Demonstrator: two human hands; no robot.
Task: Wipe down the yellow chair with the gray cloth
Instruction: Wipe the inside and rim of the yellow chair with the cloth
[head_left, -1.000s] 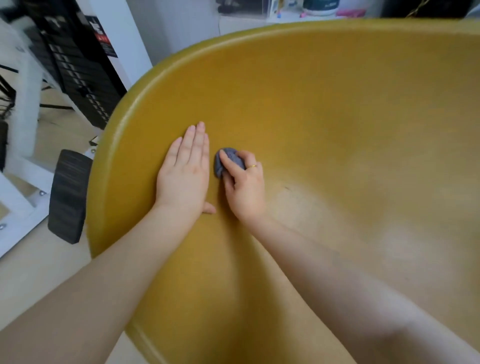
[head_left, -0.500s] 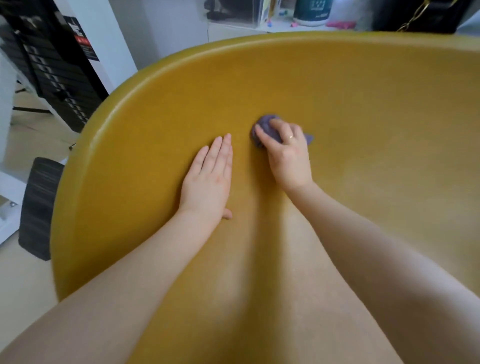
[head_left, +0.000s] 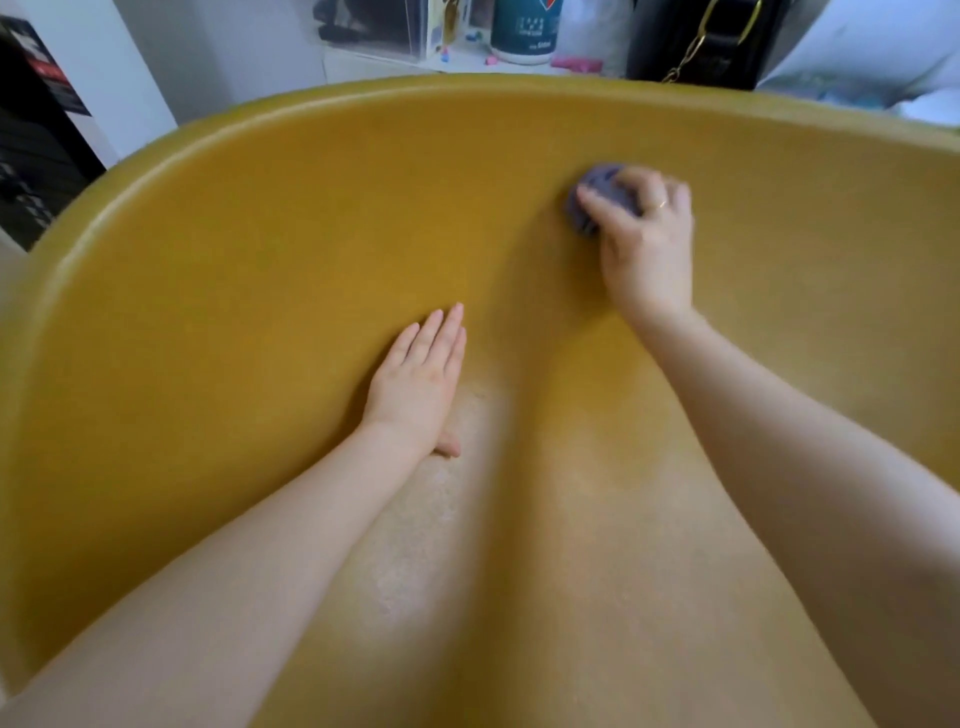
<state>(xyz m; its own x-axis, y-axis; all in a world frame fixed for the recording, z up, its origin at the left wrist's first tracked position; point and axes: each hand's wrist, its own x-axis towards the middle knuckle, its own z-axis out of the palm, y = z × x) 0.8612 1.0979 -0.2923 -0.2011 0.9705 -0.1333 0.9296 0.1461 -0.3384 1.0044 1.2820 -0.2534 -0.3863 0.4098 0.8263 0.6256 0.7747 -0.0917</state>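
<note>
The yellow chair (head_left: 270, 249) fills almost the whole view, its curved shell rising to a rim at the top. My right hand (head_left: 647, 244) presses a bunched gray cloth (head_left: 597, 195) against the inside of the backrest, right of centre and just below the rim; most of the cloth is hidden under my fingers. My left hand (head_left: 421, 384) lies flat on the shell lower down and to the left, fingers together, holding nothing.
Behind the chair's rim a shelf carries a dark green can (head_left: 524, 26), clear boxes and small pink items. A black bag with a gold chain (head_left: 696, 41) stands at the back right. Black equipment (head_left: 31, 150) stands at the left.
My right hand has slid the cloth up and to the right across the backrest, away from the left hand. The left hand stays flat on the shell.
</note>
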